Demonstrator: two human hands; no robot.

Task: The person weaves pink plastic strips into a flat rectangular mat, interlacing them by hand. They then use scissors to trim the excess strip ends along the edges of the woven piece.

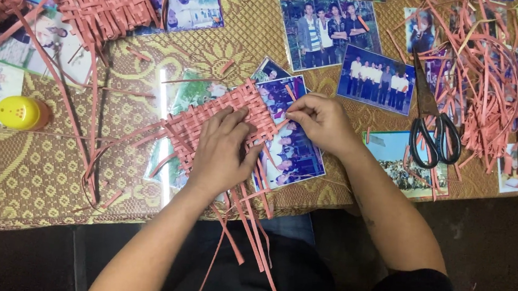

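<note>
A small mat woven from pink paper strips (211, 120) lies near the table's front edge, with loose strip ends hanging over the edge. My left hand (224, 152) lies flat on the mat, fingers spread, pressing it down. My right hand (319, 122) pinches a pink strip end at the mat's right edge between thumb and fingers.
Several printed photos (329, 31) lie under clear plastic on a gold patterned tablecloth (29, 170). Black scissors (432, 137) rest at the right beside a heap of pink strips (486, 77). Another woven pink piece (98, 0) sits at the back left, a yellow cap (20, 112) at the left.
</note>
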